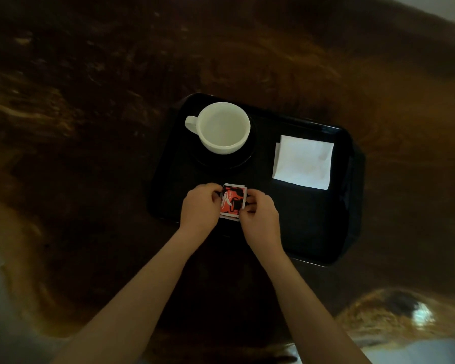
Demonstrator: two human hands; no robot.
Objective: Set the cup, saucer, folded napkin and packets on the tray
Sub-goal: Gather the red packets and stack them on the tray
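Both hands pinch the packets (233, 201), left hand (200, 206) and right hand (259, 219) flanking them, just over the tray's (313, 232) near-left corner

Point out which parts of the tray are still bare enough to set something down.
Bare tray floor lies below the napkin, in the near right corner, and in a band between napkin and cup. The near left is crowded: the left hand and right hand pinch the packets there, just below the saucer.
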